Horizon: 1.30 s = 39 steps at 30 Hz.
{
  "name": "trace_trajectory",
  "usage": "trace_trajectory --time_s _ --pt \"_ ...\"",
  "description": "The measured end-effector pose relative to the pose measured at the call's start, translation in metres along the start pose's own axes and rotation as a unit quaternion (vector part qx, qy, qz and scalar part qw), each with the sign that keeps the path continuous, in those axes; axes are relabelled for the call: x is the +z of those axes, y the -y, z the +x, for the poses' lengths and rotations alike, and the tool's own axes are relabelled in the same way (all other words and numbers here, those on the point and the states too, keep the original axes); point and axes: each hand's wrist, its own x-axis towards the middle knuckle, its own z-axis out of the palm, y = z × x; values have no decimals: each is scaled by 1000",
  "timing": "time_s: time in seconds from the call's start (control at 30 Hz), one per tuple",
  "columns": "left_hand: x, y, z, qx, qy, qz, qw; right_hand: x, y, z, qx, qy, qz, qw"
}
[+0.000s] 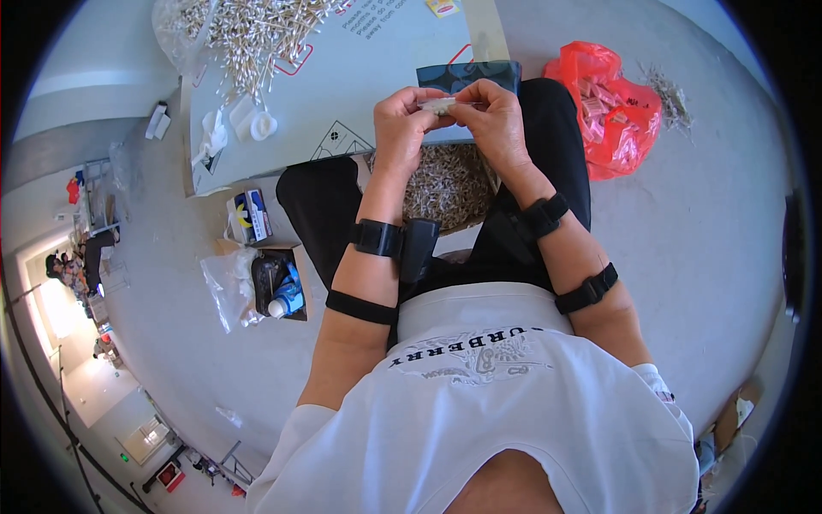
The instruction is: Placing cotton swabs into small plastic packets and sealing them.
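Observation:
My left hand [405, 124] and my right hand [495, 120] meet over the near edge of the table. Between them is a small white bundle [441, 106], apparently in clear wrapping; its kind is too small to make out. Fingers of both hands are closed on its two ends, with thumbs toward me. Just beyond the fingers lies a dark bluish sheet [467, 75] resembling an X-ray film. Below my hands, between my knees, stands an open box full of cotton swabs [445, 184].
Loose cotton swabs [257, 38] are heaped on the table [342, 77] at the far left. A white round container [263, 126] sits near its left edge. Right of my knee, a red plastic bag [629, 141] holds pink packets. On the floor at left stands a carton [295, 257] with bottles.

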Motion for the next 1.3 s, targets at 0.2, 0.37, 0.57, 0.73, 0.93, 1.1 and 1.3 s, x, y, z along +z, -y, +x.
trace_trajectory --time_s 0.2,0.37,0.57,0.73,0.93,1.1,1.3 --pt "0 6 0 52 1 62 997 -4 3 -1 10 22 30 999" --pt "-2 15 -1 183 -188 231 937 0 8 -6 29 -9 33 999" --pt "13 5 -4 34 -166 123 978 2 11 -12 -24 -16 -39 999" --pt "13 9 2 52 -182 197 962 5 11 -16 -106 -15 -62 992" --pt "21 1 -5 -8 -151 58 987 0 11 -12 -1 -2 -3 1000" --pt "18 -1 -5 -58 -145 10 988 0 12 -12 -5 -5 -13 1000" --pt "16 0 -5 -50 -141 -17 989 0 10 -12 -45 9 -65 997"
